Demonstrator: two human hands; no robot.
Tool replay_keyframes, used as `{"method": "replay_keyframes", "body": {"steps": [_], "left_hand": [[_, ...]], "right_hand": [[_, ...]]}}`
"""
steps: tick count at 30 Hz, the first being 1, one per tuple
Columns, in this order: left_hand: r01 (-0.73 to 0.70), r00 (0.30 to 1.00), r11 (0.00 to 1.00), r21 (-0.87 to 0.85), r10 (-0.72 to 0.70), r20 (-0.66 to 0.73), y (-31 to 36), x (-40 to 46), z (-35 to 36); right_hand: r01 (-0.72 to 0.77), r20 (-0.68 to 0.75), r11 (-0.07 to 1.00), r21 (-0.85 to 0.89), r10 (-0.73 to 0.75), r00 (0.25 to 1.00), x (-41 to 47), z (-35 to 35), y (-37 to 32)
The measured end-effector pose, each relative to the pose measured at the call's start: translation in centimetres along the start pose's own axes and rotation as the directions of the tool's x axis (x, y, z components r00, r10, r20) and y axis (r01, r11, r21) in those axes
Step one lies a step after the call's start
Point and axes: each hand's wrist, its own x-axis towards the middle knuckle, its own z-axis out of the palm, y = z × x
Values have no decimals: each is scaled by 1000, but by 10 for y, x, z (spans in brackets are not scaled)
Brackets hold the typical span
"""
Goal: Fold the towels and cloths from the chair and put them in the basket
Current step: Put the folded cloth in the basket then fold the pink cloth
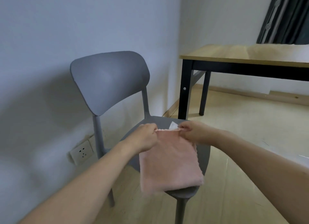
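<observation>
A pink cloth (168, 163) hangs doubled over in front of the grey chair (108, 80), its lower part draped over the seat's front. My left hand (145, 136) pinches the top left corner and my right hand (192, 131) pinches the top right corner, so the top edge is stretched between them. A small white tag (173, 125) sticks up behind the top edge. No basket is in view.
A wooden table (234, 56) with black legs stands to the right of the chair, by a dark curtain (287, 16). A wall socket (82, 153) sits low on the wall at the left. Pale floor lies to the right and in front.
</observation>
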Motion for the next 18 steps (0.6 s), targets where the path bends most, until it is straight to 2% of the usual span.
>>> {"method": "replay_keyframes", "body": {"steps": [2,4,6,7,10,13,15,16,18], "left_hand": [[-136,974,987,83,148,-172,11,-3,-23],[-253,885,954,162,296,-359,23,-11,-44],[-320,785,906,275,417,-459,29,-24,-54],[-327,764,887,326,451,-461,30,-30,-53],[-341,793,844,414,495,-356,29,-57,-28],[-380,898,831,405,437,-54,21,-93,12],[-412,911,838,358,387,143,17,-117,35],[-436,900,827,355,392,192,17,-125,41],[-409,911,867,286,371,178,18,-129,44]], "right_hand": [[73,-123,997,-38,-77,989,-11,-28,-12],[161,-243,983,-90,-178,953,-25,-51,-21],[259,-312,953,-160,-298,902,-43,-63,-26],[290,-309,937,-196,-340,888,-53,-64,-26],[270,-193,918,-292,-333,923,-82,-41,-19],[156,-11,932,-326,-169,986,-110,11,3],[115,112,933,-341,-81,990,-127,42,14],[98,148,938,-332,-51,988,-132,52,18],[68,149,962,-266,-28,988,-135,55,23]]}}
